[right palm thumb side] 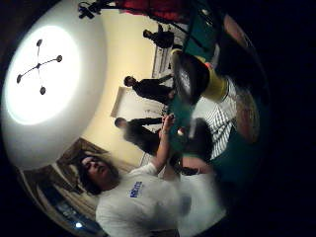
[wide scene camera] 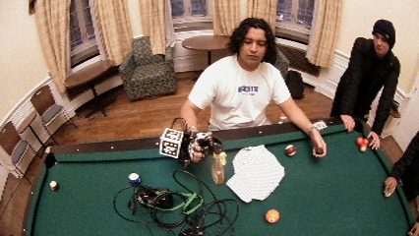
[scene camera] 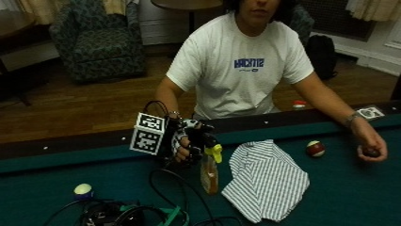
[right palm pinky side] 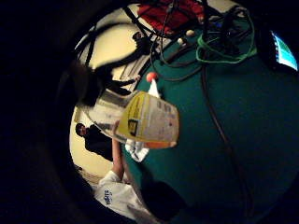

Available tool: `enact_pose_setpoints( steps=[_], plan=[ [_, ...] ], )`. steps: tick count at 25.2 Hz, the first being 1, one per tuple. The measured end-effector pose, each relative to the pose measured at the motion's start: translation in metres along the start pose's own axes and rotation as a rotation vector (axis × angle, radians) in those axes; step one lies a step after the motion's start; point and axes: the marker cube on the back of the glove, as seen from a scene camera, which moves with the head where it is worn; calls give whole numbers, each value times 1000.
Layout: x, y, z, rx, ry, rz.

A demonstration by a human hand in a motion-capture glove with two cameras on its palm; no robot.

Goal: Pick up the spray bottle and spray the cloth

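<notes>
Gloved right hand [scene camera: 188, 141] is closed round the head of the spray bottle [scene camera: 209, 172], fingers curled over the black top and the yellow trigger part. It holds the bottle upright above the green felt surface [scene camera: 351, 193], near the rail on the person's side; whether the bottle's base touches the felt cannot be told. Its body is clear with amber liquid in the lower part, and the little finger side palm view shows a yellow and white label [right palm pinky side: 148, 119] close to the palm.

Striped cloth [scene camera: 266, 179] lies flat and partly folded on the surface, just beside the bottle on the side of the person's bare hand. The nozzle points roughly toward it.

Bare left hand [scene camera: 370, 148] rests on the surface well apart from the bottle, fingers curled round a dark ball [scene camera: 371, 152]. A red and white ball [scene camera: 315, 149] lies between that hand and the cloth.

On the camera's side of the surface lies a tangle of black cables [scene camera: 125, 214] with a green strap [wide scene camera: 187, 202]. A blue and white ball [scene camera: 83, 190] sits near it. The wide view adds an orange ball [wide scene camera: 272, 216] beyond the cloth's near edge.
</notes>
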Motion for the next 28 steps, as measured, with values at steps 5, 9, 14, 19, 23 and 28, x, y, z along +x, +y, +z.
enact_pose_setpoints(
  steps=[5,9,14,19,23,28],
  plan=[
    [3,-9,12,-152,24,61],
    [7,-21,24,-206,-2,93],
    [6,-33,37,-141,-44,105],
    [-3,-40,47,41,-202,98],
    [-14,-38,50,115,-253,57],
    [-68,-36,29,124,-161,-60]
  ],
)
